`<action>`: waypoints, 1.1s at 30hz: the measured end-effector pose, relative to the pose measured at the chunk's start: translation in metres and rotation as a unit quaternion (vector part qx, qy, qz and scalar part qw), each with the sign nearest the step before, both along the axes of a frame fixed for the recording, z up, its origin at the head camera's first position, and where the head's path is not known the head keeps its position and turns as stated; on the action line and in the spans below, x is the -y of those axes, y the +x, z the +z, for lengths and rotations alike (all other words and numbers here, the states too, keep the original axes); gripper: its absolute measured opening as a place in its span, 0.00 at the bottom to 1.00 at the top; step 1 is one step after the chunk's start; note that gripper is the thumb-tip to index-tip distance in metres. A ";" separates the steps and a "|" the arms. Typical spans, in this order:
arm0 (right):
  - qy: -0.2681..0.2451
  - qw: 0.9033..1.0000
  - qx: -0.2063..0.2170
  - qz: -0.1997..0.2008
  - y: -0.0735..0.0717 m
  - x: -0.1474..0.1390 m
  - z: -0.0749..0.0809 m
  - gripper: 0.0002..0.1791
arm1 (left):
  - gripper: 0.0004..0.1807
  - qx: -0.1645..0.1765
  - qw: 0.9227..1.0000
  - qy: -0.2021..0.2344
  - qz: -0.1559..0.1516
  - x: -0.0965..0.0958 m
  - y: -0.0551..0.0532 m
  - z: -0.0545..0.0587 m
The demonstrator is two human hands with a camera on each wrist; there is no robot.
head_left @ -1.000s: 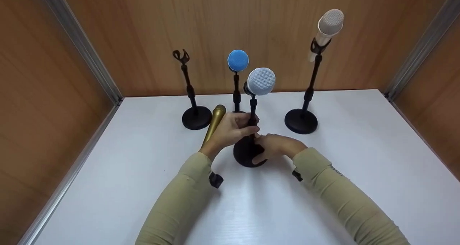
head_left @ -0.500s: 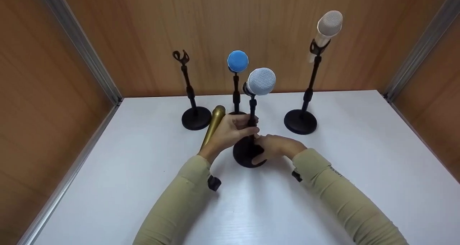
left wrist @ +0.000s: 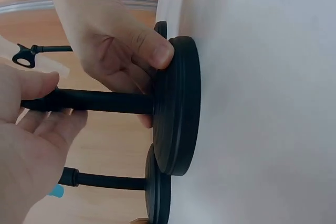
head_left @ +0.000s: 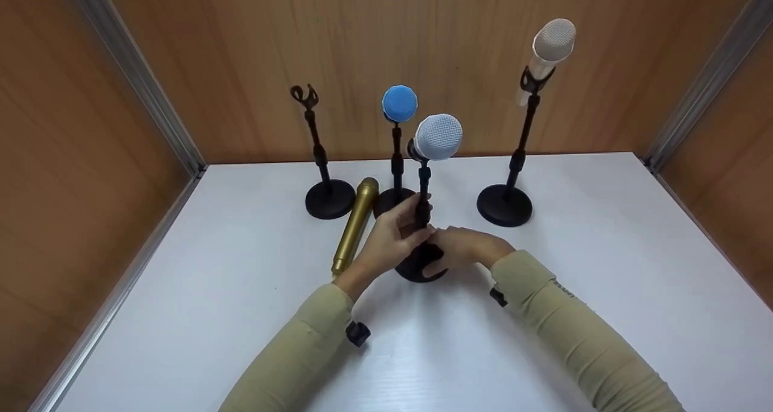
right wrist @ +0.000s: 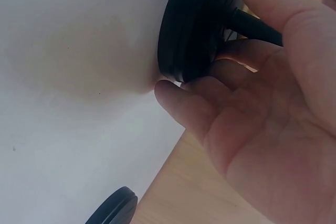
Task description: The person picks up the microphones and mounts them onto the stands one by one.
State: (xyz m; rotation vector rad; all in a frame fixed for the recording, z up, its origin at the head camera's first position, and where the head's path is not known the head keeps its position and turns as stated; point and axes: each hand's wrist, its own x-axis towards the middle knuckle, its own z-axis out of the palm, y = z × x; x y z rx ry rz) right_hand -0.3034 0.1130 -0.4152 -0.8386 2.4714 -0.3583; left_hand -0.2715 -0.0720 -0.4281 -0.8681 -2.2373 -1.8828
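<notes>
Left hand (head_left: 386,243) is pinching the pole (left wrist: 113,102), right hand (head_left: 464,247) is holding the base (left wrist: 181,111): good spots, likely stiff, bottom-heavy.

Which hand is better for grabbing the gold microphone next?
Probably the left hand: it's closer to the gold microphone, which lies left of the held stand. The right hand is farther away, touching that stand's base.

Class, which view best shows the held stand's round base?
The left wrist view: the base lies within frame, mostly uncovered. The head view shows it partly behind the right hand; the right wrist view crops it at top.
</notes>
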 end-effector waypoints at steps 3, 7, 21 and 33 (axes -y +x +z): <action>-0.003 1.000 0.007 -0.008 -0.001 0.000 -0.001 0.44 | 0.45 0.000 0.998 -0.068 -0.006 0.006 0.006 0.001; -0.003 1.000 0.008 -0.007 -0.002 0.004 -0.003 0.43 | 0.47 -0.022 0.973 -0.226 0.041 0.019 0.020 0.003; 0.011 1.000 -0.006 -0.011 -0.001 0.001 -0.001 0.38 | 0.30 -0.062 0.873 -0.478 0.080 0.021 0.035 -0.016; 0.018 1.000 -0.010 -0.012 0.001 0.003 -0.001 0.36 | 0.19 -0.149 0.858 -0.479 0.112 0.019 0.034 -0.024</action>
